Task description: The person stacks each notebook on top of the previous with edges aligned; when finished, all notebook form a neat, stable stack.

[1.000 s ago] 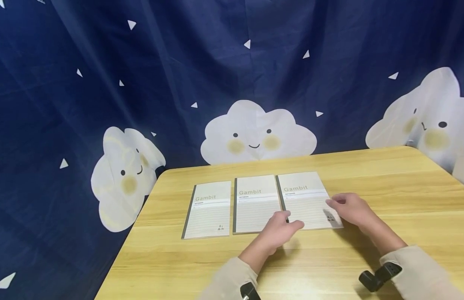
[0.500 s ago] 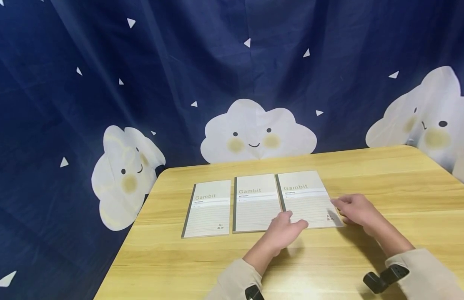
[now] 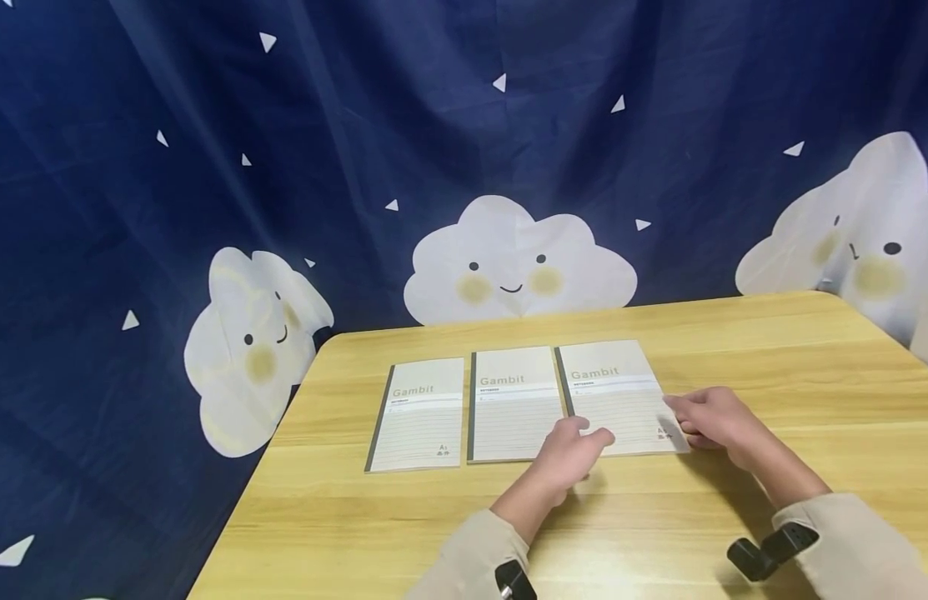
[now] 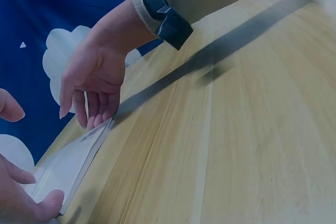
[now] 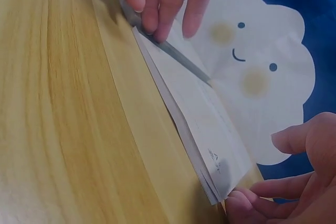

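Left hand [image 3: 572, 454], fingers spread, at left edge of rightmost notebook [image 3: 614, 404]; right hand [image 3: 719, 418], thumb apart, at right edge. Uneven push could skew it into middle notebook [image 3: 512, 412].

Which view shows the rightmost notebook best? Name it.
The head view: the rightmost notebook shows its titled cover, though the left hand hides one corner. The left wrist shows it slanted; the right wrist, its edge and one corner close up.
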Demonstrator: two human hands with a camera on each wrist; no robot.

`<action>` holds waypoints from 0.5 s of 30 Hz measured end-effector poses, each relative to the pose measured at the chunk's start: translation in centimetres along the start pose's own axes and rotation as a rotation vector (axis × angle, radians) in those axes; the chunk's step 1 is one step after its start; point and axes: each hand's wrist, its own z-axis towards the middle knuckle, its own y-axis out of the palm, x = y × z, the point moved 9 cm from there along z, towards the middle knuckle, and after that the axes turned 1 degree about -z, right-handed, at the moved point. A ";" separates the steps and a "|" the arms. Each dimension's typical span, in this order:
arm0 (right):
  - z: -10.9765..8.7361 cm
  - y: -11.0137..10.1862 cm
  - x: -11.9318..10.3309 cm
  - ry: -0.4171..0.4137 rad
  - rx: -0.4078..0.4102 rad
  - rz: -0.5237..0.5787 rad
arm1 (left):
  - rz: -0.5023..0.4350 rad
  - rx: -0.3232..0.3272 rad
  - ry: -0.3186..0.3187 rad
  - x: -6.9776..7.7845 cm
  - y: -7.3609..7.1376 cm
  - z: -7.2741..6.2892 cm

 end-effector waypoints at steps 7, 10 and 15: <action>0.7 0.2 0.3 0.053 -0.037 0.108 | -0.002 0.013 -0.003 0.4 -0.3 0.0; 0.7 0.1 0.4 0.063 -0.043 0.113 | 0.009 0.011 -0.008 0.5 -0.2 -0.1; 0.3 -0.5 0.4 0.059 -0.031 0.062 | 0.016 0.015 -0.014 0.6 0.3 -0.1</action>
